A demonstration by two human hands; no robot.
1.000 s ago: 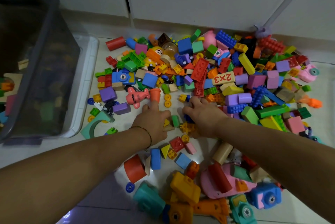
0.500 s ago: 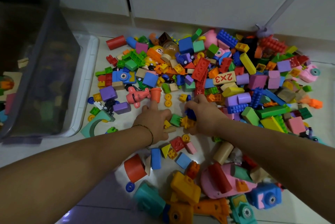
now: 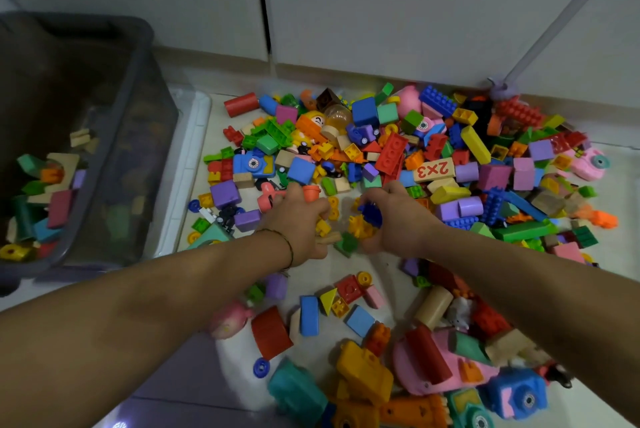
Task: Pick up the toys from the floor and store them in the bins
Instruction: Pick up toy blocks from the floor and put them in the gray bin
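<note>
Right now I am curling my left hand (image 3: 298, 225) palm-down over a little heap at the near edge of the pile. Its fingers are bent, pinning a smooth tan peg (image 3: 328, 239) and a small yellow brick (image 3: 322, 227) under the thumb. A thin cord bracelet (image 3: 289, 247) is circling that wrist.

My right hand (image 3: 398, 219) is cupping in from the other side, fingers hooked round a dark blue toothed piece (image 3: 371, 214). Knobbly yellow bits (image 3: 358, 228) and a blurred green block (image 3: 346, 244) are bunching between my two palms.

Just past my left fingertips a glossy orange cup (image 3: 311, 192) is standing upright. Beyond my knuckles the toys (image 3: 467, 150) are spreading across the pale tiled floor (image 3: 391, 275): studded plastic bricks, matte foam cubes and plain wooden blocks. One wooden block printed 2x3 (image 3: 433, 170) is lying flat among them, and a red cylinder (image 3: 241, 104) is lying on its side at the far left edge. A rounded pink vehicle (image 3: 426, 382) and a chunky yellow-orange toy (image 3: 363, 372) are sitting nearer me.

Well off to my left the grey translucent bin (image 3: 138, 88) is resting on a white lid (image 3: 194, 150), already holding a few blocks (image 3: 52, 192). White cabinet doors (image 3: 381, 11) are closing off the far side.
</note>
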